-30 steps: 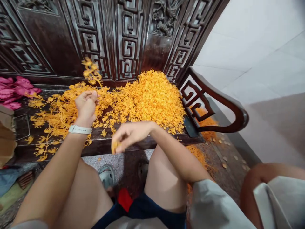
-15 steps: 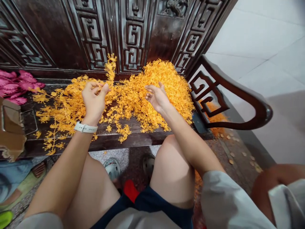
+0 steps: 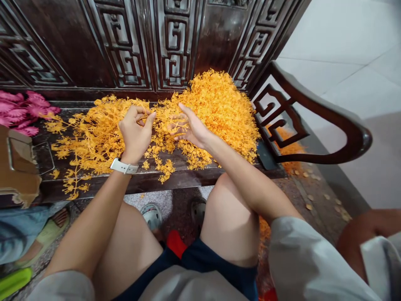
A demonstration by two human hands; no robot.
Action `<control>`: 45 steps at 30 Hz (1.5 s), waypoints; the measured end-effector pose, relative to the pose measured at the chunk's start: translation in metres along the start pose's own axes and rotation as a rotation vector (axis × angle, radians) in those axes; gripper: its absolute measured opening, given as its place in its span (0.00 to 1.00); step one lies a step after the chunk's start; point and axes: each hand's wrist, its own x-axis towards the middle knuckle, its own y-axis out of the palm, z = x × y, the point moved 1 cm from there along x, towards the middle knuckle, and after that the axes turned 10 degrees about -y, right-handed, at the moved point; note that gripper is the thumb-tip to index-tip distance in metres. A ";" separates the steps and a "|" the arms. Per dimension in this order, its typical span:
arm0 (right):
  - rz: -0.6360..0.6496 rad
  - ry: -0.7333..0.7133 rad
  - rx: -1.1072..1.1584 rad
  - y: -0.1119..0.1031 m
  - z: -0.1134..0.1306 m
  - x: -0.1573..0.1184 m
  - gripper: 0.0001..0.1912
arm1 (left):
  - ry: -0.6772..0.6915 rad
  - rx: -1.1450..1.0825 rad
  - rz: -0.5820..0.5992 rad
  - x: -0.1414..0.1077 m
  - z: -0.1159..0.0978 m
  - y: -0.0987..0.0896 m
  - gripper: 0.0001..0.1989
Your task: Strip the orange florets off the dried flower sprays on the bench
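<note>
My left hand (image 3: 136, 131), with a white watch (image 3: 124, 166) on the wrist, is closed in a pinch on a thin orange stem that shows above its fingers. Most of that plastic flower stem merges with the orange background. My right hand (image 3: 196, 128) faces it with fingers apart; orange petals show between them, and I cannot tell whether they touch. Under my left hand lies a heap of orange flower stems (image 3: 94, 138). Behind my right hand rises a tall pile of loose orange plastic blossoms (image 3: 225, 113).
Everything lies on a dark wooden bench (image 3: 188, 179) with a carved back and a curved armrest (image 3: 338, 129). Pink flowers (image 3: 28, 110) and a torn cardboard box (image 3: 19, 163) are at left. Orange bits lie on the floor (image 3: 316, 205). Another person's knee (image 3: 357, 238) shows at right.
My left hand has moved slightly right, and the flower sprig that stood up above it no longer stands out there. My right hand has shifted left, closer to it, fingers still apart.
</note>
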 end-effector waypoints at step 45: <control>-0.049 -0.377 -0.414 0.008 -0.014 0.010 0.35 | -0.382 -0.313 0.511 -0.014 0.004 0.024 0.18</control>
